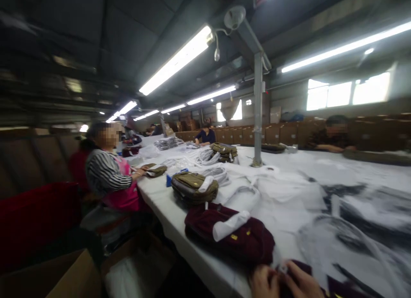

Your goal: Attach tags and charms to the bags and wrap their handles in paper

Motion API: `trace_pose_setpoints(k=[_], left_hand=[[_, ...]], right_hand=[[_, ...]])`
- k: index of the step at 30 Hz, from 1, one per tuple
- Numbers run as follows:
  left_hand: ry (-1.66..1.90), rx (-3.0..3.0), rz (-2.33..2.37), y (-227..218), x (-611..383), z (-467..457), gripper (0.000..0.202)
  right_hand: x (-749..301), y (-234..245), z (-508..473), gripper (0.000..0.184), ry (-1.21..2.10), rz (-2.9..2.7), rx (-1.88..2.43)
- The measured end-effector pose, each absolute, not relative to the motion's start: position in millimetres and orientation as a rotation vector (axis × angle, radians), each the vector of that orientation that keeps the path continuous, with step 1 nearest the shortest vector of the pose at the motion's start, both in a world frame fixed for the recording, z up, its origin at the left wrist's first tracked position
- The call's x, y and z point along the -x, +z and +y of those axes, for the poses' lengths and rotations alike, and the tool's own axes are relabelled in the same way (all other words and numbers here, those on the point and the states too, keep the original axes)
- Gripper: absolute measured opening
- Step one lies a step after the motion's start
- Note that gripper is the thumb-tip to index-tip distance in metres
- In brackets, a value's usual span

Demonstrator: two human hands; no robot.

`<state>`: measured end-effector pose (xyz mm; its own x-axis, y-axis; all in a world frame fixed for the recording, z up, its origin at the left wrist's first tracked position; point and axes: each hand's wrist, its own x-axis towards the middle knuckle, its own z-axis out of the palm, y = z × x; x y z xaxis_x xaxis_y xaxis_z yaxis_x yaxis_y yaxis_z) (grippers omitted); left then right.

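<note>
At the bottom edge, my left hand (265, 283) and my right hand (302, 281) are close together, fingers curled inward. Between their fingertips is a small whitish piece (282, 268), too blurred to name. Maroon fabric with a yellow mark (340, 289) lies by my right hand, cut off by the frame. Just beyond my left hand a maroon bag (260, 242) lies on the white table (199, 246), with a rolled white sheet (229, 226) across it.
Olive bags (194, 186) are stacked farther along the table. Clear plastic wrapping (340, 246) spreads at right. A metal post (257, 109) rises from the tabletop. A co-worker in stripes (107, 174) handles an olive item at left. An open cardboard box (73, 276) stands below.
</note>
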<state>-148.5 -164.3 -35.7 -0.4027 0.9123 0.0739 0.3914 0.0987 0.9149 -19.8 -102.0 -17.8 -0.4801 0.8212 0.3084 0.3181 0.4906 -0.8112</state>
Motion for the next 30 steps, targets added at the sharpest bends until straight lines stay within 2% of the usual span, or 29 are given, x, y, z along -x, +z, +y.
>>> trace_pose_setpoints(k=[4,7,10,16,20,26,28,30], left_hand=[[1.382,-1.277,1.663,-35.4,147.3,-163.6,0.049],[1.428,-1.329,1.44,-30.5,151.6,-162.5,0.032],[1.469,-1.253,1.453,-27.9,150.1,-163.8,0.022],[1.507,-1.262,1.73,-44.1,140.6,-164.7,0.02],[1.534,-1.729,1.967,-55.6,139.1,-165.3,0.018],[1.501,-2.417,1.835,-58.9,143.5,-166.3,0.028],[1.451,-2.433,1.761,-58.9,145.8,-166.5,0.029],[1.441,-2.197,1.776,-57.9,147.5,-166.0,0.023]], right_hand=[[18.7,-0.2,-114.6,0.019,0.946,-2.02,0.901],[20.7,4.1,-117.5,0.015,0.974,-2.003,0.892],[21.4,1.8,-117.9,0.013,0.97,-1.963,0.922],[24.3,-7.9,-110.7,0.013,0.985,-1.838,1.07],[27.0,-11.9,-106.9,0.014,1.02,-1.768,1.174],[30.5,-13.8,-103.7,0.015,1.056,-1.662,1.254],[29.7,-14.1,-103.0,0.014,1.048,-1.649,1.26],[28.0,-14.1,-103.4,0.013,1.044,-1.653,1.247]])
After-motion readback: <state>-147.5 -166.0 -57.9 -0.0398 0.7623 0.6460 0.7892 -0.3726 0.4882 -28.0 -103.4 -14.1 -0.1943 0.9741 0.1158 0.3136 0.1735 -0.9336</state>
